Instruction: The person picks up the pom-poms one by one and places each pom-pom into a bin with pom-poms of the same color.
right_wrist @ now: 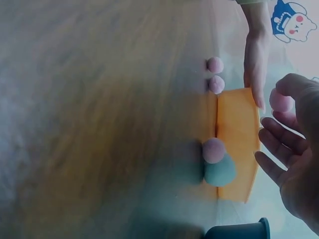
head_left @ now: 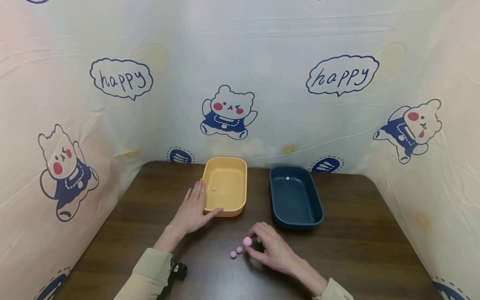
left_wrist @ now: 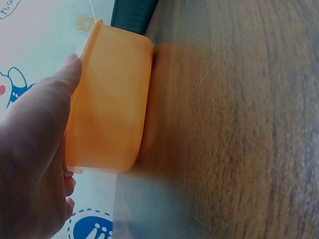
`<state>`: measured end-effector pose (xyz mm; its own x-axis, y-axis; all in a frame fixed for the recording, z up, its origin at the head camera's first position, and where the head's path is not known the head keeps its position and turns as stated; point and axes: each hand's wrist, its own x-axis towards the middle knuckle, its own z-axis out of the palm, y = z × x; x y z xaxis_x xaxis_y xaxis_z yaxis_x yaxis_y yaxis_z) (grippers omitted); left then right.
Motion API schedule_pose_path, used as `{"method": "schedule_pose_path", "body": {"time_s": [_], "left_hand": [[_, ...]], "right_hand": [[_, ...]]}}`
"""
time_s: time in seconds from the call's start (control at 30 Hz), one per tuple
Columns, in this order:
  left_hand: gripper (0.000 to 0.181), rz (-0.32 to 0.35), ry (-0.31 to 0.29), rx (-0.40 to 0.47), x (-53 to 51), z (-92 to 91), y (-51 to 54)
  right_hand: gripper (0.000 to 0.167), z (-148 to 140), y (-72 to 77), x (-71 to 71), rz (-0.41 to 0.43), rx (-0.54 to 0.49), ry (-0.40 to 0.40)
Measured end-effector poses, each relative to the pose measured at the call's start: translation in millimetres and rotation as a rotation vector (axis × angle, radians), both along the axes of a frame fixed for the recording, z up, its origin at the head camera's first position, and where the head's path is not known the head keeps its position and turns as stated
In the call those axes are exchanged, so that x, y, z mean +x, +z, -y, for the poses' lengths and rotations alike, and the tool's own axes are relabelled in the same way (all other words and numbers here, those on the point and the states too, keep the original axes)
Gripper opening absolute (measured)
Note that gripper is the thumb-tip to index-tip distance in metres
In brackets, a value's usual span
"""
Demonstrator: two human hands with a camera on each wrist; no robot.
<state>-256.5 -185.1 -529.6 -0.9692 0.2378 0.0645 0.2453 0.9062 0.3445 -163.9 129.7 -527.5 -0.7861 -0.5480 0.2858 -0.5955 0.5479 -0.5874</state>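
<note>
My right hand (head_left: 275, 250) pinches a pink ball (right_wrist: 280, 101) between thumb and index finger, just above the table. Below it in the right wrist view lie another pink ball (right_wrist: 214, 150) and a grey-green ball (right_wrist: 220, 171). To the left are two more pink balls (head_left: 239, 250) on the table. My left hand (head_left: 190, 210) rests against the yellow bin (head_left: 243, 183), its straight fingers along the left side and its thumb on the near rim. One small pink ball (head_left: 214, 189) lies inside that bin.
Right of the yellow bin stands a dark blue bin (head_left: 321, 214) with a small pale ball (head_left: 287, 178) inside. Both bins stand near the back of the brown wooden table (head_left: 360, 241). A printed curtain (head_left: 285, 116) surrounds the back and sides.
</note>
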Motion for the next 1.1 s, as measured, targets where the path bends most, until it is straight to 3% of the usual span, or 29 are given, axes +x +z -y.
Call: {"method": "schedule_pose_path", "body": {"time_s": [0.4,0.67,1.1], "left_hand": [[0.129,0.007,-0.004,0.000,-0.3,-0.6,0.8],[0.128,0.010,-0.001,-0.004,-1.1,-1.2,0.6],[0.127,-0.003,-0.009,0.013,-0.3,-0.4,0.3]], "right_hand": [[0.016,1.9,5.1,-7.0,-0.097,0.085,-0.026],[0.015,4.2,6.0,-18.9,-0.223,0.029,-0.006],[0.017,14.0,12.9,-39.4,-0.172,0.018,-0.045]]}}
